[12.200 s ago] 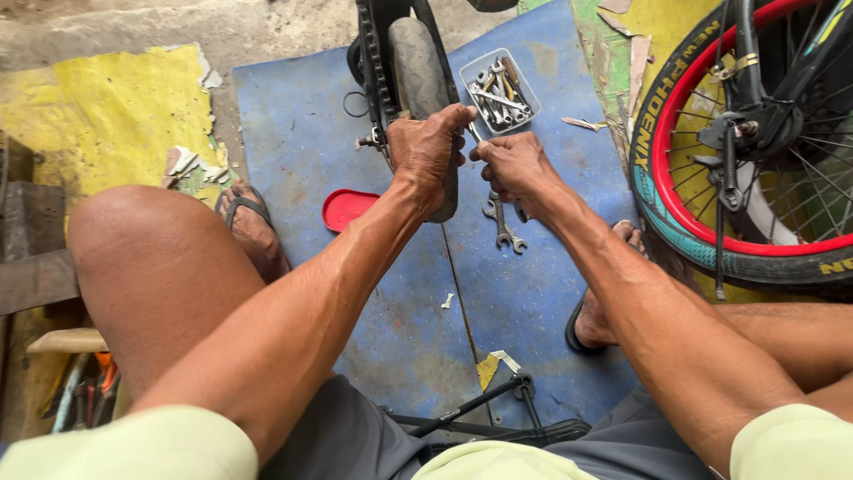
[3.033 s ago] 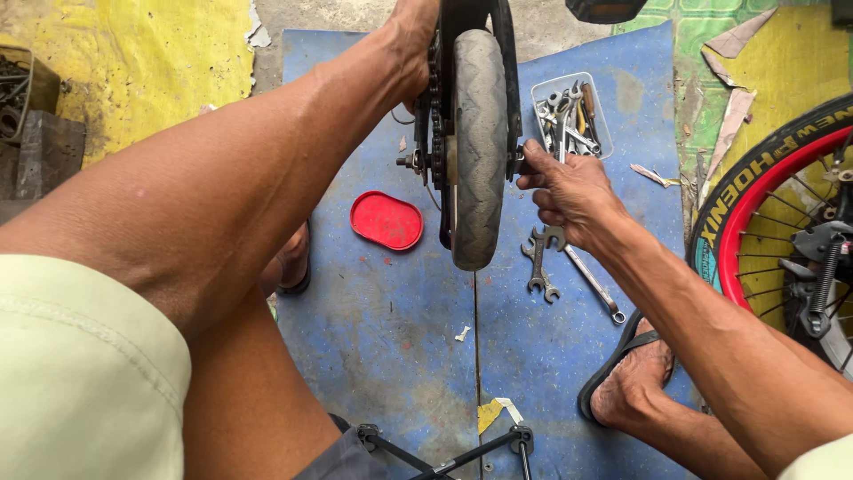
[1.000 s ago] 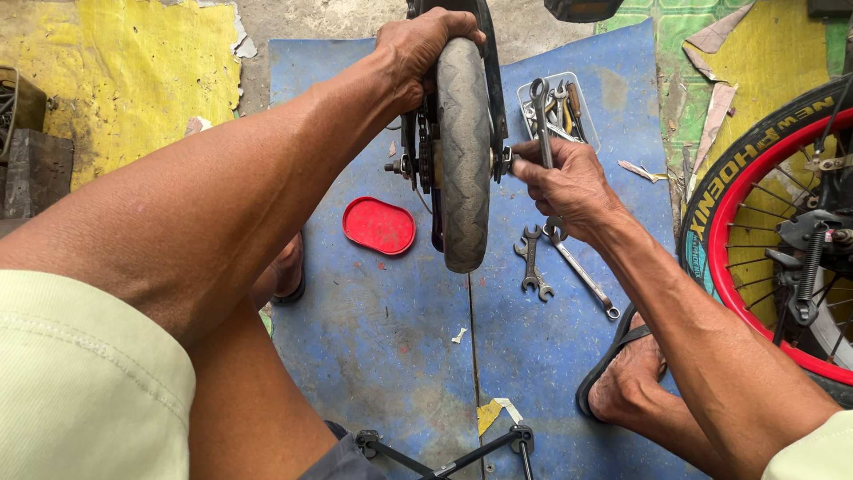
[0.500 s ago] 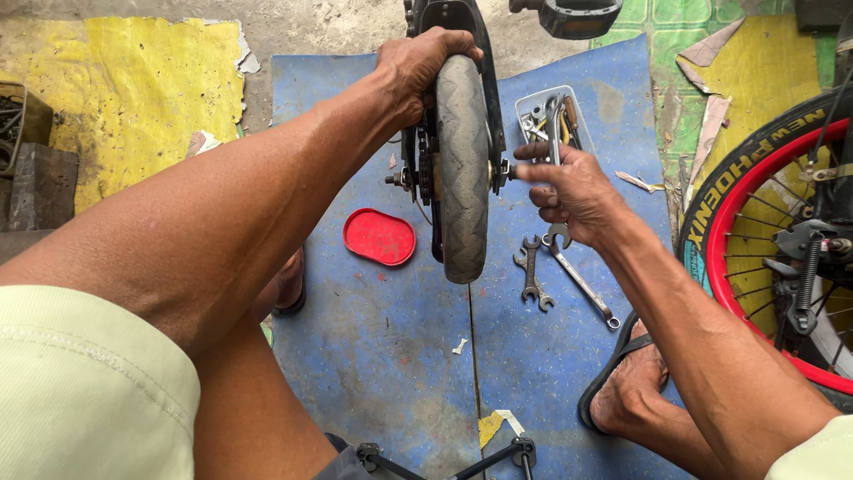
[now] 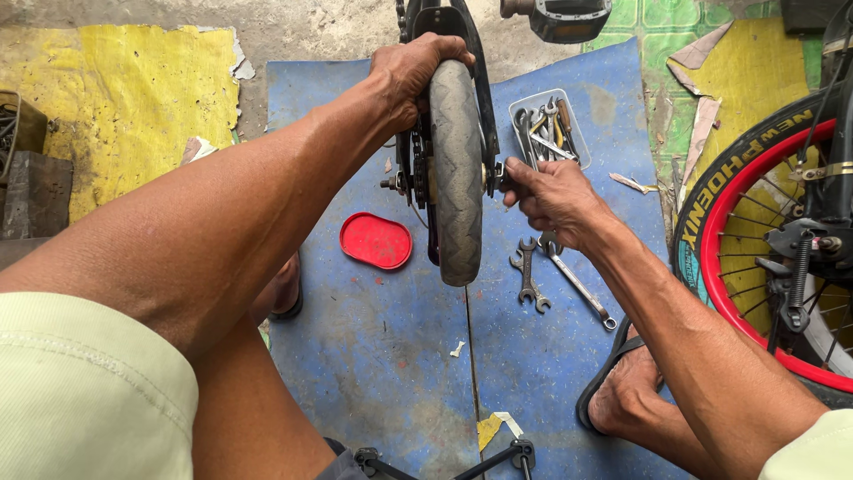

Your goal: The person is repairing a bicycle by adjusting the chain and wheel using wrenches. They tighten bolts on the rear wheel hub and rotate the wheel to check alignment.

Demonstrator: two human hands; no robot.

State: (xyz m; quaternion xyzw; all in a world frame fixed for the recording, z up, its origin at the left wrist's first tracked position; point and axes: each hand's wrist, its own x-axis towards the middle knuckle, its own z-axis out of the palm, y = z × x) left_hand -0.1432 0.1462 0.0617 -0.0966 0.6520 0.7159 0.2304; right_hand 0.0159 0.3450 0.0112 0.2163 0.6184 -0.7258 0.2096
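We cannot see what the right hand point(image 5: 555, 197) pinches at the axle: its fingers cover the part, and the small wheel point(image 5: 457, 169) hides the hub behind its tyre. The wheel's top and frame run off the upper edge. The red-rimmed wheel point(image 5: 769, 258) is cut by the right edge. The tools in the clear tray point(image 5: 548, 129) overlap too much for us to tell apart.

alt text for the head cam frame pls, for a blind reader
Seen from above, a person's left hand grips the top of a small grey wheel while the right hand works at its axle. Wrenches, a red lid and a tool tray lie on a blue mat.
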